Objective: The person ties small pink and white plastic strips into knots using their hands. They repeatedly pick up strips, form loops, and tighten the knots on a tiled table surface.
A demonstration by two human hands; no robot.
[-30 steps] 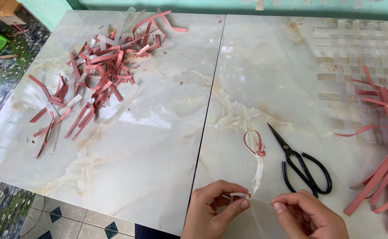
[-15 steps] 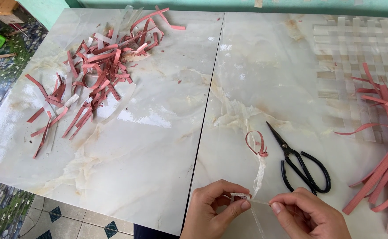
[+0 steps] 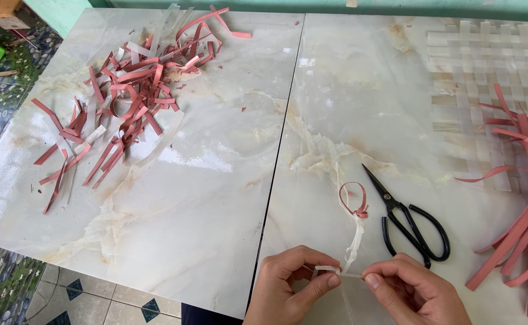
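My left hand (image 3: 291,287) and my right hand (image 3: 411,294) meet at the near edge of the marble table (image 3: 216,198). Between their fingertips they pinch a thin translucent white strip (image 3: 353,244). The strip runs up and away from my fingers to a small curled pink strip loop (image 3: 355,198) that lies on the table. Black scissors (image 3: 409,218) lie shut just right of the loop, blades pointing away from me.
A heap of cut pink and translucent strips (image 3: 125,96) covers the far left of the table. Long pink strips (image 3: 525,216) lie along the right edge. A woven mat of pale strips (image 3: 486,78) sits at the far right. Patterned floor tiles (image 3: 65,301) show below.
Both hands hold nearly the same place, still pinching the white strip; the view has shifted slightly.
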